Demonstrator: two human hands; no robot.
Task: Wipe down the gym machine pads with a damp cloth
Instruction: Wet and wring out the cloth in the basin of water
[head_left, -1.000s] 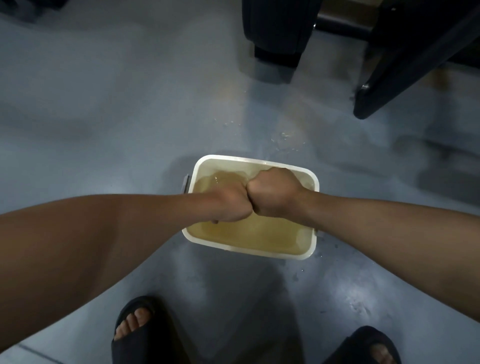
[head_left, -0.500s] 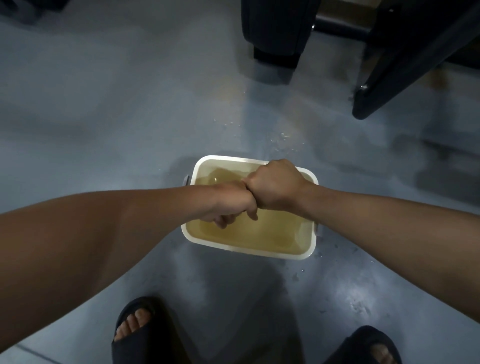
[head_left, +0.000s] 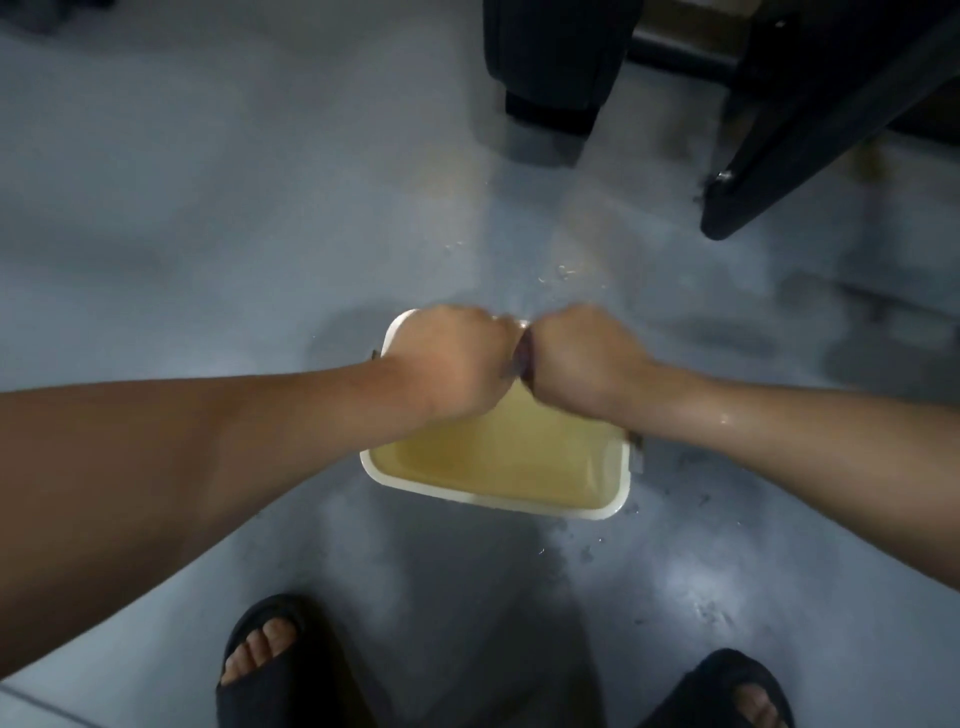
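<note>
- The left hand (head_left: 452, 358) and right hand (head_left: 582, 358) are both balled into tight fists, knuckle to knuckle, above the far end of a white tub (head_left: 493, 500)
- A thin strip of dark cloth (head_left: 523, 357) shows in the narrow gap between the 2 fists; each hand's fingers curl round its end, and the rest of the cloth is hidden inside them
- The tub sits on the grey floor (head_left: 234, 234) and holds cloudy yellowish water (head_left: 498, 452)
- Water drops (head_left: 563, 273) lie on the floor beyond the tub, and the right forearm is wet
- 2 black sandals (head_left: 262, 675) appear at the bottom edge
- A dark block (head_left: 556, 57) and a slanted black frame bar (head_left: 810, 135) stand at the top, well apart from the tub
</note>
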